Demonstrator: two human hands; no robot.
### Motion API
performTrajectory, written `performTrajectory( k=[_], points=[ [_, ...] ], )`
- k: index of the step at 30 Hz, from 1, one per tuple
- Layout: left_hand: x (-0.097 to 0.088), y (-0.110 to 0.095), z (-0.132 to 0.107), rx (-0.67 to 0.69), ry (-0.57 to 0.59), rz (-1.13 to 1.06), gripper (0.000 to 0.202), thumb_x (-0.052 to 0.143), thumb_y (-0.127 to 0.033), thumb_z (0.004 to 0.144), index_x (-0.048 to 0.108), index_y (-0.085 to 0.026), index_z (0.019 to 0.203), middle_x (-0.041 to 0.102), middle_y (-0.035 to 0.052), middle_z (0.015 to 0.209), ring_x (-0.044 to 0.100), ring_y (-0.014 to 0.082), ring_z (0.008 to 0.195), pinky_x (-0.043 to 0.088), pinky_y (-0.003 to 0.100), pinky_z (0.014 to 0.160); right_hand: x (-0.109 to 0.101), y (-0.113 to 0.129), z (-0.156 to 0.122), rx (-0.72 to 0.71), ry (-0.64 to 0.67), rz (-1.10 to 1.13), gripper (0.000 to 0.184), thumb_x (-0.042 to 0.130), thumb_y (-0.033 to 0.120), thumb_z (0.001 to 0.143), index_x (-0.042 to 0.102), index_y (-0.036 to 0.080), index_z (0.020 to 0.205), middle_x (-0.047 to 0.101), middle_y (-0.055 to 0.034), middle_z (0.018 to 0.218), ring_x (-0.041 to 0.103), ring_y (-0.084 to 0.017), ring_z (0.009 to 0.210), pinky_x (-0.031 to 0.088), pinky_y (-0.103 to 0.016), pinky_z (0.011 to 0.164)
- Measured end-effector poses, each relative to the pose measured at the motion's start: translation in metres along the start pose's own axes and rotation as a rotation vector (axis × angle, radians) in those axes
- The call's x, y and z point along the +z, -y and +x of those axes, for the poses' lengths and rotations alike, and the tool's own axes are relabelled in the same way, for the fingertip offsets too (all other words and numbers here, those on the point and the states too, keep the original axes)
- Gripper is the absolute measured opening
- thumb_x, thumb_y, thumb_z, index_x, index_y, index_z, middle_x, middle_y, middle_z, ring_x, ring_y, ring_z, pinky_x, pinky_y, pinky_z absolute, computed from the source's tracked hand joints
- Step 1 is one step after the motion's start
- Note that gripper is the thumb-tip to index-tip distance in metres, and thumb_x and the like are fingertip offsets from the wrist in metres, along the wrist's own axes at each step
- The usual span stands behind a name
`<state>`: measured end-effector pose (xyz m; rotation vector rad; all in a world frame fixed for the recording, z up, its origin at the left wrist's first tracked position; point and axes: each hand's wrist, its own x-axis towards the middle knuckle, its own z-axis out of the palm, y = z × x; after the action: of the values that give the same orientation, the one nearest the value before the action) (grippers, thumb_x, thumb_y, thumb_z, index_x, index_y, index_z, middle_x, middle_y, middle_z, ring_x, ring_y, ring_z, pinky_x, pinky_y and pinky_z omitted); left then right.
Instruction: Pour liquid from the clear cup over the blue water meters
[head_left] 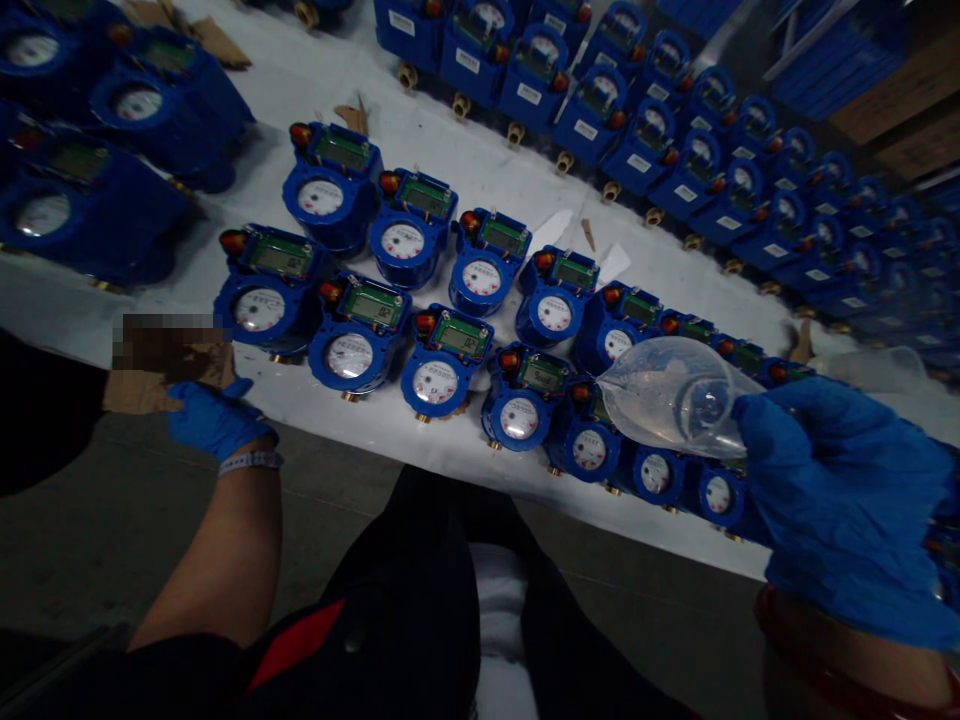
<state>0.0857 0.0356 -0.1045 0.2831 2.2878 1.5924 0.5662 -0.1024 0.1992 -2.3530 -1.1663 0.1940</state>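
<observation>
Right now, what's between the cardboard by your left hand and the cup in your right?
In the head view, blue meters with round dials stand between the cardboard and the cup.

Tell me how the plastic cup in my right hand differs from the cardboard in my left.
The plastic cup is translucent; the cardboard is brown and opaque. The cup is tilted, its pointed lip overlapping the blue meters in view; the cardboard shows beside the near row's left end. Both are held, by the blue-gloved right hand and left hand respectively.

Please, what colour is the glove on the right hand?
The glove is blue, clearest in head view.
</observation>
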Motion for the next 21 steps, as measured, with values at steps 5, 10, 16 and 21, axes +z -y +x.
performTrajectory(
  k=[5, 10, 16, 21],
  points=[
    [0.001, -0.008, -0.005, -0.037, -0.042, -0.013, 0.020, 0.027, -0.012, 0.102, 0.047, -0.013, 0.101, 0.057, 0.0018, 0.094, 0.065, 0.0077, 0.075, 0.066, 0.027, 0.070, 0.000, 0.002, -0.003, -0.021, 0.001, 0.016, 0.029, 0.065, 0.054, 0.066, 0.062, 0.025, 0.065, 0.057, -0.0006, 0.057, 0.052, -0.019, 0.051, 0.042, -0.037, 0.054],
    [0.000, -0.015, -0.010, -0.059, -0.045, -0.049, 0.022, 0.026, -0.012, 0.103, 0.047, -0.011, 0.102, 0.057, 0.0026, 0.095, 0.065, 0.0070, 0.068, 0.063, 0.023, 0.065, -0.001, -0.001, -0.004, -0.017, 0.021, 0.029, 0.030, 0.067, 0.055, 0.067, 0.061, 0.026, 0.064, 0.057, -0.0006, 0.056, 0.054, -0.020, 0.054, 0.043, -0.038, 0.055],
    [-0.002, -0.016, -0.014, -0.069, -0.024, -0.076, 0.021, 0.028, -0.013, 0.104, 0.047, -0.013, 0.096, 0.056, 0.0011, 0.091, 0.062, 0.0059, 0.065, 0.059, 0.020, 0.058, -0.002, -0.007, -0.007, -0.013, 0.039, 0.030, 0.030, 0.068, 0.055, 0.070, 0.064, 0.025, 0.067, 0.059, -0.0001, 0.059, 0.052, -0.018, 0.051, 0.040, -0.035, 0.052],
    [-0.002, -0.017, -0.015, -0.062, -0.022, -0.082, 0.019, 0.028, -0.013, 0.102, 0.045, -0.016, 0.094, 0.054, 0.0000, 0.091, 0.062, 0.0065, 0.070, 0.059, 0.019, 0.059, -0.003, -0.010, -0.011, -0.036, 0.023, 0.020, 0.032, 0.067, 0.056, 0.072, 0.064, 0.025, 0.068, 0.060, -0.0001, 0.061, 0.052, -0.017, 0.053, 0.041, -0.035, 0.055]
  ],
)
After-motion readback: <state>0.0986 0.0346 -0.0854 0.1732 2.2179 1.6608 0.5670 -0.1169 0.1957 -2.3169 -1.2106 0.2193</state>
